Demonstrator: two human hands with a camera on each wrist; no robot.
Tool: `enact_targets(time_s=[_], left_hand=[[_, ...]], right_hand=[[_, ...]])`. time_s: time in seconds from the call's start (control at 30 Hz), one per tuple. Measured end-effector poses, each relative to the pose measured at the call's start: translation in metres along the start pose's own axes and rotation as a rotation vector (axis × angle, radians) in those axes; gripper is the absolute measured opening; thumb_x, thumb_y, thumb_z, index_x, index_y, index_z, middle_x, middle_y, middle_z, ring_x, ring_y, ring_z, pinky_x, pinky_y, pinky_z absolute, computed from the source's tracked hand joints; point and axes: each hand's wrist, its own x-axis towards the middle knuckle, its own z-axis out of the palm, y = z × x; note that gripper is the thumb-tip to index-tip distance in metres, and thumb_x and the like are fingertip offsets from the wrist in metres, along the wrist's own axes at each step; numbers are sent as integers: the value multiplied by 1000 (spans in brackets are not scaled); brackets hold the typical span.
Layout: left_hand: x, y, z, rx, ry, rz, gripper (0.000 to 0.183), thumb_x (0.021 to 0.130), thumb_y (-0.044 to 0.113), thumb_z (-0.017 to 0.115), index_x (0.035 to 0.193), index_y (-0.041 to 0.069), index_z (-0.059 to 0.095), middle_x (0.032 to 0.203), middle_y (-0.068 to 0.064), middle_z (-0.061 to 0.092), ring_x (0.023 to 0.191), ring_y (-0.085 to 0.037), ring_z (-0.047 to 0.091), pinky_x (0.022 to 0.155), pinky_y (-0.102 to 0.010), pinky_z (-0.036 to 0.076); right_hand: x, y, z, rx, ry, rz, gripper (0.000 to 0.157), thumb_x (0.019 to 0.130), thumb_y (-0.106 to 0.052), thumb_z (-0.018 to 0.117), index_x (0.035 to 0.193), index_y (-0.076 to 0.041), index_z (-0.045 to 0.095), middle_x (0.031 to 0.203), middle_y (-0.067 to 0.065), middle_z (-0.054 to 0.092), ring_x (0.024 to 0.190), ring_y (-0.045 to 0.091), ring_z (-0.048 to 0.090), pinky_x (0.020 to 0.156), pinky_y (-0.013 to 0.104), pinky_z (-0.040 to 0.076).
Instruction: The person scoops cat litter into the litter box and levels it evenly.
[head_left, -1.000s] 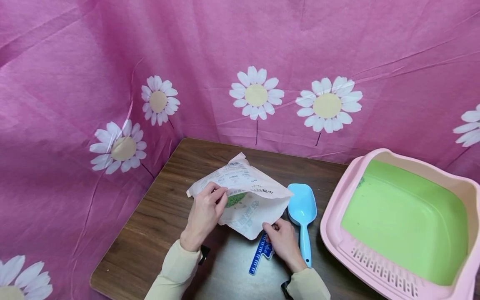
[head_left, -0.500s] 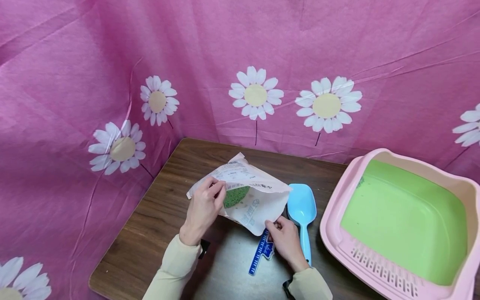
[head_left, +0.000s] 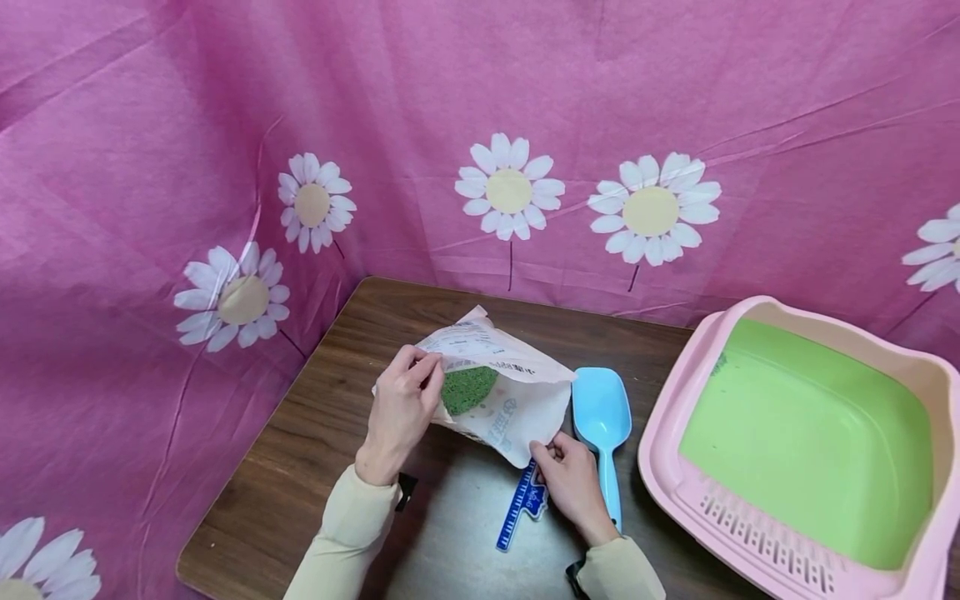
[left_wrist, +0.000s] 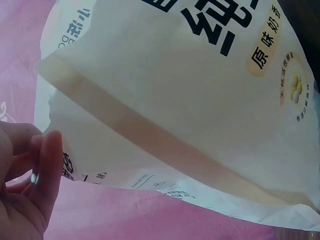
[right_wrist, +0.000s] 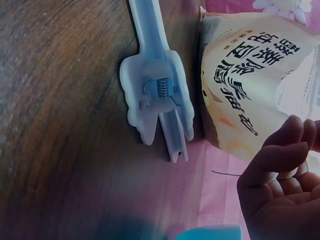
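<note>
A pale paper bag with printed lettering lies on the table, its mouth spread toward me. Green granules show inside it. With thumb and fingertips, my left hand pinches the upper lip of the mouth at its left; the left wrist view has these fingers at the bag's edge. My right hand pinches the near right corner of the lower lip. Below that corner, partly behind the right hand, is a blue-and-white bag clip. In the right wrist view the clip's spring shows.
A light blue scoop lies right of the bag, its handle beside my right hand. Farther right stands a pink litter box with a green inside. A pink flowered cloth hangs behind the wooden table.
The left hand has shifted slightly left and up with the upper lip. The bag's mouth gapes wider and more green granules show. The right hand keeps its hold on the lower corner.
</note>
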Motion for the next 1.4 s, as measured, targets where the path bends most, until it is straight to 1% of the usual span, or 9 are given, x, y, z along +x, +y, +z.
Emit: enact_targets(time_s=[0.2, 0.4, 0.7, 0.93, 1.03, 1.23, 1.3, 1.4], left_hand=[[0, 0, 1, 0, 3, -13, 9, 83, -2, 65, 83, 1, 74, 78, -7, 60, 61, -17, 59, 53, -27, 49], [0, 0, 2, -9, 25, -21, 10, 82, -2, 66, 84, 1, 75, 78, -8, 60, 61, -17, 59, 54, -27, 49], [-1, -1, 3, -27, 40, -44, 10, 81, -3, 66, 85, 1, 75, 78, -8, 60, 61, -17, 59, 54, -28, 49], [0, -1, 3, -27, 28, -40, 9, 82, -2, 67, 85, 1, 75, 77, -8, 59, 61, -17, 58, 54, -28, 49], [0, 0, 3, -10, 9, -37, 9, 82, -1, 66, 83, 1, 74, 77, -8, 59, 60, -17, 57, 54, -27, 48], [3, 3, 1, 19, -42, -6, 6, 81, -2, 66, 81, 0, 72, 77, -8, 59, 59, -16, 55, 52, -26, 46], [4, 4, 1, 26, -61, -3, 6, 80, -2, 66, 81, 0, 71, 78, -8, 60, 60, -16, 57, 52, -26, 47], [4, 6, -1, 48, -95, -8, 7, 80, -1, 66, 85, 1, 71, 80, -8, 63, 63, -20, 61, 56, -31, 50]], right_hand=[[0, 1, -2, 0, -13, 2, 18, 92, -22, 59, 81, -8, 61, 63, 2, 58, 57, 15, 52, 54, 23, 40], [-2, 1, -4, -27, -15, -23, 18, 93, -20, 60, 80, -8, 61, 65, 2, 58, 57, 15, 52, 52, 23, 40], [-9, -5, -9, -84, 29, -68, 15, 91, -19, 64, 79, -10, 63, 66, 1, 58, 59, 13, 51, 53, 21, 40], [-17, -9, -20, -153, 118, -118, 9, 89, -17, 66, 81, -12, 67, 67, -2, 58, 60, 10, 50, 56, 20, 40], [-23, -7, -28, -186, 155, -143, 9, 89, -18, 67, 82, -13, 68, 67, -2, 58, 59, 8, 50, 56, 19, 40], [-34, -3, -44, -287, 211, -165, 10, 89, -18, 66, 81, -13, 67, 64, -4, 56, 55, 7, 47, 54, 20, 38], [-38, 1, -49, -325, 235, -181, 10, 89, -17, 66, 79, -12, 67, 62, -4, 54, 54, 8, 45, 53, 20, 37], [-43, 7, -54, -385, 295, -231, 12, 87, -14, 66, 75, -13, 65, 60, -5, 51, 54, 8, 42, 52, 21, 35]])
